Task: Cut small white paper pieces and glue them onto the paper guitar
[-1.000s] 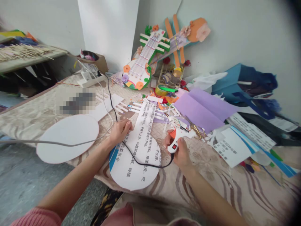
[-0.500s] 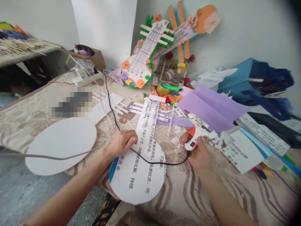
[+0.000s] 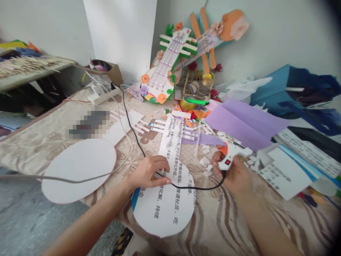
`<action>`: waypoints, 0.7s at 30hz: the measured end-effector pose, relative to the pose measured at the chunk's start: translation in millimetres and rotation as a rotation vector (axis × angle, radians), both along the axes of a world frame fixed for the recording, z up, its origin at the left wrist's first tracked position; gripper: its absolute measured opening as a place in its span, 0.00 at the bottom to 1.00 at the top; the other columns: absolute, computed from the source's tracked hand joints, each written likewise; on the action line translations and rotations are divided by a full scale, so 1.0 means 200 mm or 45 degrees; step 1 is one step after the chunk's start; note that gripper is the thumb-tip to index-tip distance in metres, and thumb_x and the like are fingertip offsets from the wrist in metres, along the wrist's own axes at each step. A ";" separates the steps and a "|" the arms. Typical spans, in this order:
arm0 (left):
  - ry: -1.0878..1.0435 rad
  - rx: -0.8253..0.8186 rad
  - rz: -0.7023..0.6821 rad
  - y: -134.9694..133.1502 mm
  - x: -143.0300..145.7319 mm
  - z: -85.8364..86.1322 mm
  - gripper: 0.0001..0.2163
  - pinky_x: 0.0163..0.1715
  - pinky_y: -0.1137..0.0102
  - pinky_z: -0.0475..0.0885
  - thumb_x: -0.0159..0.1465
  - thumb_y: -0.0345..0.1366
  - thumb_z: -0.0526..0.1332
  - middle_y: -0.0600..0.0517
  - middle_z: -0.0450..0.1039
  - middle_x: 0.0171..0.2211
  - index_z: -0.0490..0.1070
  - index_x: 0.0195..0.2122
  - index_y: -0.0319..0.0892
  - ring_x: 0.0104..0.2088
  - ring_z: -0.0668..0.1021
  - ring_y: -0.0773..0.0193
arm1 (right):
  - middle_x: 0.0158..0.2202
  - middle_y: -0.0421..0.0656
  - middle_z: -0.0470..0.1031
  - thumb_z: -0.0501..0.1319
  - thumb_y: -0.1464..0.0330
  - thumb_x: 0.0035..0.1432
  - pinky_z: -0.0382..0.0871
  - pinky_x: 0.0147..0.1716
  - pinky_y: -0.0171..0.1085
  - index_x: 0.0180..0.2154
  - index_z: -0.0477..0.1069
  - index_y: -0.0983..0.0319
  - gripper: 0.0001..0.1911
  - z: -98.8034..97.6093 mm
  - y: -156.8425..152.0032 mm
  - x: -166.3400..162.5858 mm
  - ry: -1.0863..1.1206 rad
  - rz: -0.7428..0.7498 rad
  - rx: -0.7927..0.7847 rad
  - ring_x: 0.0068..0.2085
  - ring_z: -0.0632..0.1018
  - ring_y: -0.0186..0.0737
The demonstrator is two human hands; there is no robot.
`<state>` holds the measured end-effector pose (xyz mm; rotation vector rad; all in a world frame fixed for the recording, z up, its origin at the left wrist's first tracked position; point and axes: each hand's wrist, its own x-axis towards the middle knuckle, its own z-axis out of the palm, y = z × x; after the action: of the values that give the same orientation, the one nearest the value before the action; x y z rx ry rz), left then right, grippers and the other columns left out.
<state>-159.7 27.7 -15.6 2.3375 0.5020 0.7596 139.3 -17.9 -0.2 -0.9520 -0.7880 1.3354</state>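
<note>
My right hand (image 3: pixel 236 174) grips a white hot glue gun (image 3: pixel 229 154) with an orange trigger and a red switch. Its black cord (image 3: pixel 197 187) sags across to my left hand (image 3: pixel 151 170) and runs on to a power strip. The left hand is over a white guitar-shaped board cutout (image 3: pixel 165 217) printed with dark characters. Its thumb and fingers are apart, with the cord passing between them. Narrow white strips (image 3: pixel 189 133) stick out on both sides of the cutout's neck. A second, plain white cutout (image 3: pixel 80 170) lies to the left.
Decorated instrument models (image 3: pixel 162 71) lean against the wall. Purple paper (image 3: pixel 245 113), paper scraps and a tape roll (image 3: pixel 188 103) cover the right and back. A pale cable (image 3: pixel 80 180) crosses the plain cutout from the power strip (image 3: pixel 103 95).
My left hand has shifted right and its thumb and fingers have spread apart near the cord. The view has moved slightly; the glue gun stays in my right hand.
</note>
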 end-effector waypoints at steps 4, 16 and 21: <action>-0.013 0.032 -0.032 0.00 0.02 -0.02 0.18 0.34 0.67 0.70 0.62 0.52 0.61 0.46 0.74 0.32 0.71 0.36 0.39 0.34 0.75 0.60 | 0.30 0.42 0.67 0.64 0.55 0.52 0.60 0.16 0.33 0.39 0.73 0.55 0.14 0.00 0.00 0.04 0.030 -0.043 0.031 0.29 0.69 0.39; 0.062 0.109 -0.059 -0.03 0.02 0.06 0.06 0.35 0.70 0.71 0.65 0.36 0.61 0.48 0.76 0.34 0.73 0.38 0.40 0.33 0.77 0.65 | 0.30 0.42 0.67 0.65 0.56 0.51 0.57 0.15 0.32 0.39 0.73 0.55 0.15 0.01 -0.01 0.03 0.046 -0.035 0.041 0.28 0.68 0.38; 0.388 0.263 0.064 -0.08 0.02 0.09 0.06 0.39 0.68 0.72 0.65 0.33 0.60 0.47 0.74 0.41 0.72 0.42 0.41 0.39 0.77 0.62 | 0.29 0.41 0.65 0.67 0.54 0.49 0.56 0.13 0.31 0.41 0.74 0.58 0.20 0.05 0.00 0.06 0.074 -0.066 0.086 0.27 0.66 0.36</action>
<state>-155.1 11.5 2.5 2.6608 0.6413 0.4975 151.6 -17.5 9.8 -0.8711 -0.7544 1.2784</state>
